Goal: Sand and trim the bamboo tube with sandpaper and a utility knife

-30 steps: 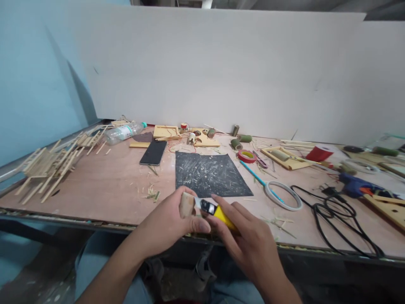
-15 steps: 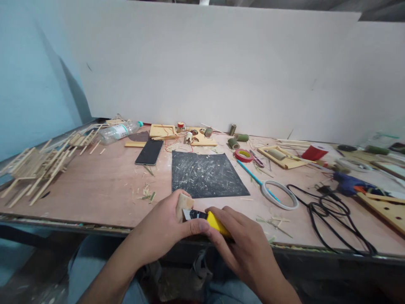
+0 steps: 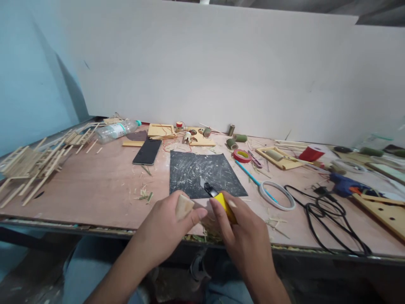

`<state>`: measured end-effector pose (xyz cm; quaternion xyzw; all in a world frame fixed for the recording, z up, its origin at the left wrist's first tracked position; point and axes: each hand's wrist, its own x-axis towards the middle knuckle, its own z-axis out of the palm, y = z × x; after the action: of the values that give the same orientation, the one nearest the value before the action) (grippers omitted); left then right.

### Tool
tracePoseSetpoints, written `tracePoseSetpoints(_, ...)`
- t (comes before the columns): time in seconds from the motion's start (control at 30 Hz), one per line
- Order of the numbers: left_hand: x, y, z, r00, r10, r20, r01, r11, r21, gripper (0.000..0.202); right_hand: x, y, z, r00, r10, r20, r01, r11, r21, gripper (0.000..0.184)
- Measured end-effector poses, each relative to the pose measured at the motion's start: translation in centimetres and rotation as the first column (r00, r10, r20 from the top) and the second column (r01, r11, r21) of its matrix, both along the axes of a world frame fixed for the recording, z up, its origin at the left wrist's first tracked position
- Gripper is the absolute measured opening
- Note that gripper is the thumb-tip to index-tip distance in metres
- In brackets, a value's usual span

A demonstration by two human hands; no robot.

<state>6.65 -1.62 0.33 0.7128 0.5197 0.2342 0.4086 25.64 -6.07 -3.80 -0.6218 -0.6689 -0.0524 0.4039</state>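
Note:
My left hand (image 3: 166, 230) is closed around a short pale piece of wood (image 3: 182, 206), held just above the near edge of the wooden table (image 3: 95, 185). My right hand (image 3: 243, 236) grips a yellow utility knife (image 3: 221, 200) whose black tip and blade point up and away from the wood piece, over the near edge of a scratched black cutting mat (image 3: 202, 174). A little gap separates the knife from the wood.
A phone (image 3: 147, 151), plastic bottle (image 3: 115, 131), stick frames (image 3: 31, 164), red tape roll (image 3: 242, 155), white ring (image 3: 276, 195), black cable (image 3: 329, 217), blue glue gun (image 3: 346, 185) and wooden boards (image 3: 384, 211) lie around the table. A white wall stands behind.
The knife blade was against the wood piece; it has since swung forward and away, its tip pointing over the mat. The left hand keeps hold of the wood.

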Motion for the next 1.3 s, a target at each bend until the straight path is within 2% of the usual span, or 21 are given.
tracePoseSetpoints(0.1, -0.4, 0.1, 0.0, 0.998, -0.018, 0.064, 0.022, 0.997, -0.069, 0.045, 0.1, -0.1, -0.1, 0.998, 0.047, -0.038, -0.046, 0.999, 0.028, 0.025)
tracePoseSetpoints(0.2, -1.0, 0.3, 0.1, 0.996, -0.046, 0.077, 0.053, 0.994, -0.091, 0.043, 0.4, -0.7, -0.1, 0.988, 0.153, -0.024, -0.154, 0.988, -0.026, 0.024)
tracePoseSetpoints(0.33, -1.0, 0.3, 0.5, 0.992, -0.100, 0.072, 0.105, 0.992, -0.066, 0.042, 0.7, -1.1, 0.3, 0.947, 0.318, 0.037, -0.309, 0.939, -0.150, 0.026)
tracePoseSetpoints(0.43, -0.8, 0.1, 0.6, 0.994, -0.108, 0.026, 0.108, 0.994, -0.018, 0.044, 0.8, -1.1, 0.5, 0.926, 0.375, 0.046, -0.359, 0.912, -0.198, 0.027)
tracePoseSetpoints(0.77, -0.4, -0.2, 0.1, 0.995, -0.070, -0.070, 0.071, 0.997, 0.019, 0.046, 0.6, -1.2, -0.4, 0.947, 0.238, 0.216, -0.235, 0.971, -0.040, 0.037)
tracePoseSetpoints(0.83, -0.1, -0.5, 0.2, 0.996, -0.065, -0.067, 0.066, 0.998, 0.020, 0.046, 0.4, -0.9, -0.3, 0.965, 0.190, 0.178, -0.189, 0.982, -0.023, 0.038)
tracePoseSetpoints(0.93, 0.1, -0.8, 0.4, 0.997, -0.062, -0.038, 0.063, 0.998, 0.032, 0.040, 0.2, -0.2, 0.0, 1.000, 0.000, 0.029, 0.000, 1.000, -0.016, 0.039)
tracePoseSetpoints(1.0, 0.0, -0.8, 0.4, 0.999, -0.044, 0.002, 0.044, 0.999, 0.032, 0.038, 0.0, 0.2, 0.2, 0.996, -0.079, -0.041, 0.078, 0.997, -0.009, 0.039)
tracePoseSetpoints(1.17, -1.0, 0.0, 0.3, 0.992, -0.077, 0.099, 0.083, 0.995, -0.057, 0.045, 0.1, -0.1, 0.2, 0.998, -0.003, -0.059, 0.003, 1.000, 0.004, 0.033)
tracePoseSetpoints(1.3, -1.2, 0.5, 0.5, 0.986, -0.104, 0.131, 0.116, 0.989, -0.088, 0.044, 0.4, -0.7, 0.0, 0.992, 0.119, -0.040, -0.121, 0.992, -0.035, 0.026)
